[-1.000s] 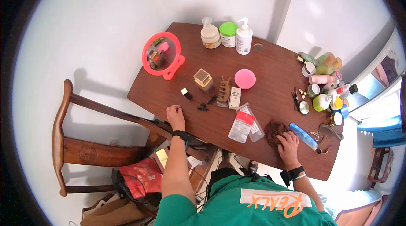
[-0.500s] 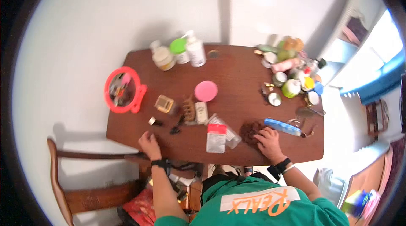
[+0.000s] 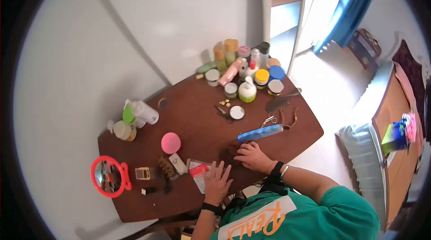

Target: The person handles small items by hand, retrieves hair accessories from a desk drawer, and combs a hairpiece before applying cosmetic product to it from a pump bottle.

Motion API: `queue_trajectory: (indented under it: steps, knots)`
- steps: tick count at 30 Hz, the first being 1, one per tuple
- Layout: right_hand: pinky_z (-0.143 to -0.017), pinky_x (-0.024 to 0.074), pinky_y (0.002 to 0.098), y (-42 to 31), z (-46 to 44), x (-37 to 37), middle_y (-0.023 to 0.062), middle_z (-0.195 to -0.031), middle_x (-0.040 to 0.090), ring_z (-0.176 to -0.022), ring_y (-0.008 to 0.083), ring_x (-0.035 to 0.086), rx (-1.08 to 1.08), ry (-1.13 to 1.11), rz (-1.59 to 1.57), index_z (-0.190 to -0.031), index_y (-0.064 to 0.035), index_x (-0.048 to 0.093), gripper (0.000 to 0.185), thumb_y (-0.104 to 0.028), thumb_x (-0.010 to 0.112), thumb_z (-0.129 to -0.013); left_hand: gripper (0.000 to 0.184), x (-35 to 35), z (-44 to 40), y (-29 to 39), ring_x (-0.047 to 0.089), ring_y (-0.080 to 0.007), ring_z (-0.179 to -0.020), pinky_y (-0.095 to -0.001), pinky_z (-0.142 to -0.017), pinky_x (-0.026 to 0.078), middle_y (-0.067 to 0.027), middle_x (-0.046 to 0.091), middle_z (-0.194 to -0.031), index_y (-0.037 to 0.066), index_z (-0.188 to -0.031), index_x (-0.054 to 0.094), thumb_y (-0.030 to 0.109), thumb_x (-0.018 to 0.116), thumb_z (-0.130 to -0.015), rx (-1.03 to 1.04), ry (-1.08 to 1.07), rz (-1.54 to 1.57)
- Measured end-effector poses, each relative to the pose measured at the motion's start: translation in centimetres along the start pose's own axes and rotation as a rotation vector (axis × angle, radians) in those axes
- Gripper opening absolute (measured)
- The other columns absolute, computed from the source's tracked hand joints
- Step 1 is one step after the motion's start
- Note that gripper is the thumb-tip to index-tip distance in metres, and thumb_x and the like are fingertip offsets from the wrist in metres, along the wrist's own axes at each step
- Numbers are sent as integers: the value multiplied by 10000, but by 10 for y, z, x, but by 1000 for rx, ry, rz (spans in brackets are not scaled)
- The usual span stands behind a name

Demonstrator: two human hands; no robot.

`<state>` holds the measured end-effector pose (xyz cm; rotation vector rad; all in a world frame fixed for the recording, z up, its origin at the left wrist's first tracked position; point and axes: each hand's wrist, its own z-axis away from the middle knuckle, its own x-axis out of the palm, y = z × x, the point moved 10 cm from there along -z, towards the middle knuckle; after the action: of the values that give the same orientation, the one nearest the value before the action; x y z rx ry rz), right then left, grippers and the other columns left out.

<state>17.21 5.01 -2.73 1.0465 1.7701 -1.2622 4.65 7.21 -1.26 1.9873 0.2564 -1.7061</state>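
Note:
My left hand [image 3: 217, 183] lies with fingers spread over a red and silver packet [image 3: 198, 176], covering its right part. My right hand [image 3: 255, 156] has its fingers curled together at the edge of a dark brown, fuzzy hair piece [image 3: 228, 152] on the table. Just beyond that hand lies a long blue, clear-topped case [image 3: 260, 133]. Left of the packet are a small white box [image 3: 178, 163] and a brown claw clip [image 3: 166, 167]. A pink round lid or bowl [image 3: 171, 143] sits behind them.
A red-framed mirror [image 3: 108, 176] stands at the left end of the brown table [image 3: 202, 118]. Pump bottles [image 3: 144, 112] are along the back left. Several jars and bottles crowd the back right, including a green-white pump bottle [image 3: 247, 91]. Scissors [image 3: 269, 119] lie near the right edge.
My view has swung to the right. My left hand has moved right from the table's front-left edge onto the packet, its fingers now spread. My right hand stays by the brown hair piece.

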Motion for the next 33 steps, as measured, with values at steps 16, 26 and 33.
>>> queue_trajectory:
  steps: [16,26,33]
  knots:
    - [-932,350,439,1,2,-7,15,-1029,539,-1088,223,475,-11,67,-42,-1049,-183,648,339,-148,667,-713,575,22,17,-38,345,-300,-1333,-643,-1053,168,-83,414,-1414,192,-1345,473,295,658,-810,-89,-81,-86]
    - [-929,368,411,-7,-5,-34,35,-1017,553,-1059,237,493,-18,154,-189,-1103,-160,633,389,-91,653,-720,546,12,31,-52,361,-321,-1310,-625,-1047,196,-113,417,-1396,131,-1298,505,174,681,-783,-23,-63,-133]
    - [-943,367,407,-3,20,-57,38,-1043,557,-1071,231,491,-19,103,-112,-1112,-161,631,379,-132,658,-734,498,-19,-13,-36,415,-339,-1252,-582,-1015,272,-150,479,-1318,112,-1274,535,187,670,-800,-100,3,52]
